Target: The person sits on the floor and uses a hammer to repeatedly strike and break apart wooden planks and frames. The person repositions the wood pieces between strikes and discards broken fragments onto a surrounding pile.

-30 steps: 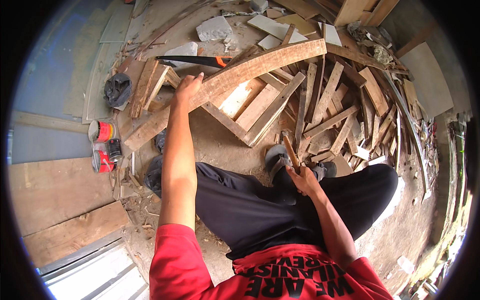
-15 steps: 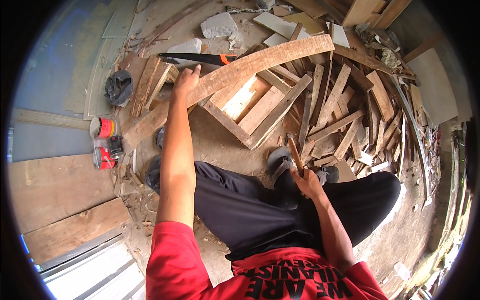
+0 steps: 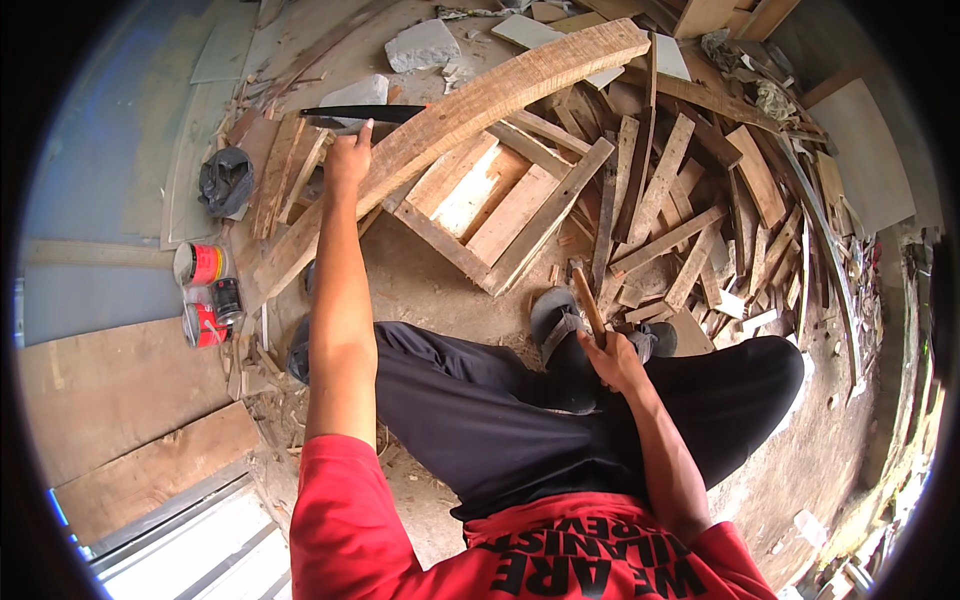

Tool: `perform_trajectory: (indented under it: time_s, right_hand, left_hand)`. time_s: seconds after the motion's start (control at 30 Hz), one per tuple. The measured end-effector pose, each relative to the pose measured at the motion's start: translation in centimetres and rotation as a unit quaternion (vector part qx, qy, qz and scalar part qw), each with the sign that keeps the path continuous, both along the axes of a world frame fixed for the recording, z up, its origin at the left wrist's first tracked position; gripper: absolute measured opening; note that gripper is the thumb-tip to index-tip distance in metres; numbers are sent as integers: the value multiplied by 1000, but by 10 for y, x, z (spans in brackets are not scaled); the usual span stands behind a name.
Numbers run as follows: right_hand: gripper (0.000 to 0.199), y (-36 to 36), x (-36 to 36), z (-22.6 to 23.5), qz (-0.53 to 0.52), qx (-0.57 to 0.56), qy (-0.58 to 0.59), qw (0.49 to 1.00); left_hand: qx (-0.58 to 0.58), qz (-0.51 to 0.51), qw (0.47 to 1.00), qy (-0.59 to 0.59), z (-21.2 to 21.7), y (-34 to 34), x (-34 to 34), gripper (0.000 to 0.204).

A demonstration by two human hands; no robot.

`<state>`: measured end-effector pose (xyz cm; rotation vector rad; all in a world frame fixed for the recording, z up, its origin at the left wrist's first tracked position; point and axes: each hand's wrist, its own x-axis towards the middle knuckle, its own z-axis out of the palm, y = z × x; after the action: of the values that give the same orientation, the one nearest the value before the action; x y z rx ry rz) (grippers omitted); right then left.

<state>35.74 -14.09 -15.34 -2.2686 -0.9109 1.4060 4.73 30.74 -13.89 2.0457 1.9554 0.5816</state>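
Note:
My left hand (image 3: 347, 160) is closed on a long, rough wooden plank (image 3: 500, 90), which slants from the lower left up to the far right. The plank passes over a wooden frame (image 3: 490, 245) made of short boards. Just beyond my left hand lies a handsaw (image 3: 365, 113) with a dark blade, its orange handle mostly hidden behind the plank. In my right hand (image 3: 618, 362), held low between my knees, is a wooden-handled tool (image 3: 588, 305) pointing away from me. The kind of head on it is too small to make out.
Scrap wood (image 3: 690, 210) is heaped at the right. Cans with red labels (image 3: 205, 325) and a black plastic bag (image 3: 226, 180) sit at the left. A pale block (image 3: 422, 46) lies at the far side. Wooden boards (image 3: 130, 400) line the near left.
The plank's far right end has swung up and away, covering more of the saw's handle. My left hand has shifted slightly left with it. My right hand stays almost in place with the tool.

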Motion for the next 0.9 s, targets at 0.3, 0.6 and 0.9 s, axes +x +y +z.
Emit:
perform_trajectory:
  time_s: [0.3, 0.6, 0.9]
  right_hand:
    - [59, 2, 1, 7, 20, 10, 3, 1000]
    - [52, -10, -5, 16, -46, 182, -85, 979]
    - [24, -21, -26, 49, -23, 398, -39, 916]
  left_hand:
    - [-49, -21, 998, 36, -4, -4, -5, 80]
    - [162, -85, 970, 159, -6, -143, 29, 67]
    - [306, -78, 947, 58, -12, -207, 43, 66]
